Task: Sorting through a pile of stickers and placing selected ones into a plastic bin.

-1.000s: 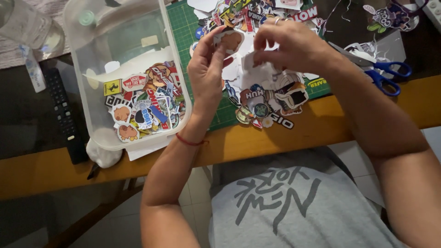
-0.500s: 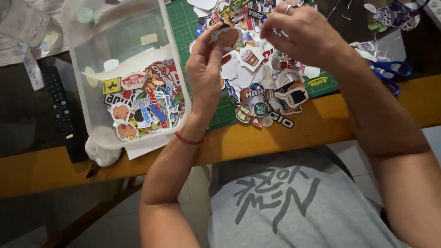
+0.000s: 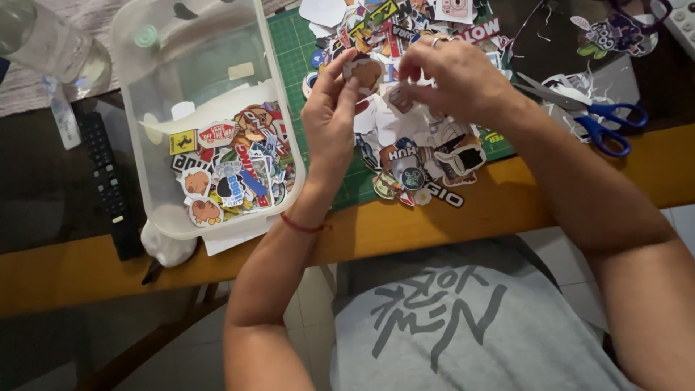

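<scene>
My left hand (image 3: 331, 119) holds a small round sticker (image 3: 364, 72) with a brown figure between thumb and fingertips, above the green cutting mat (image 3: 293, 43). My right hand (image 3: 455, 78) is just to its right, fingers curled and pinching at the sticker's edge. Under both hands lies a loose pile of cut-out stickers (image 3: 420, 163) spread over the mat. A clear plastic tub (image 3: 156, 94) to the left holds several more stickers (image 3: 232, 166) in its near half.
Blue-handled scissors (image 3: 594, 119) lie at the right on the mat's far side. A black remote (image 3: 108, 181) and a clear bottle (image 3: 51, 51) sit left of the tub. The wooden table edge (image 3: 507, 203) runs across near my body.
Both hands have lifted slightly away from me and come closer together. The white backing piece seen in my right hand a second ago is no longer visible.
</scene>
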